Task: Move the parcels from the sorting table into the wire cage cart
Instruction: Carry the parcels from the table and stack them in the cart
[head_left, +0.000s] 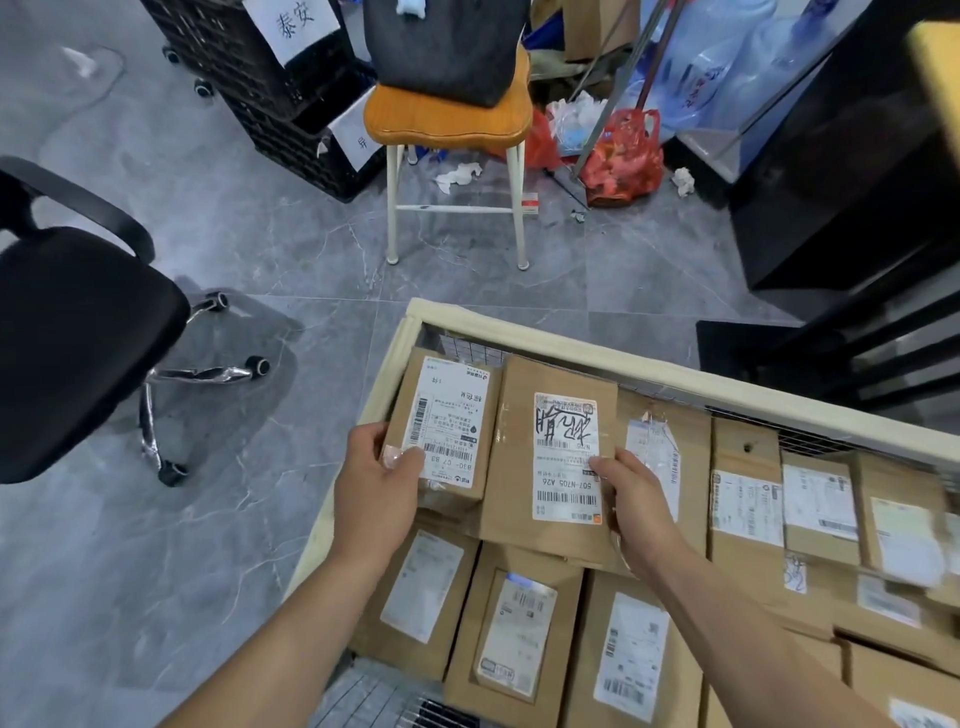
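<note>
The wire cage cart (571, 338) with a cream padded rim fills the lower right and holds several brown cardboard parcels with white labels. My left hand (376, 480) grips a small brown parcel (457, 395) at the cart's far left corner, thumb on its label. My right hand (636, 493) holds a larger flat parcel (519, 457) beside it, thumb on a label with black handwriting. Both parcels sit over the top layer of parcels in the cart. The sorting table is out of view.
A black office chair (78, 338) stands on the grey tile floor at left. Beyond the cart stands a wooden stool (447, 124) with a dark bag on it. Black crates (291, 104), red rubbish bags (623, 156) and water jugs crowd the back. A dark cabinet (841, 197) stands at right.
</note>
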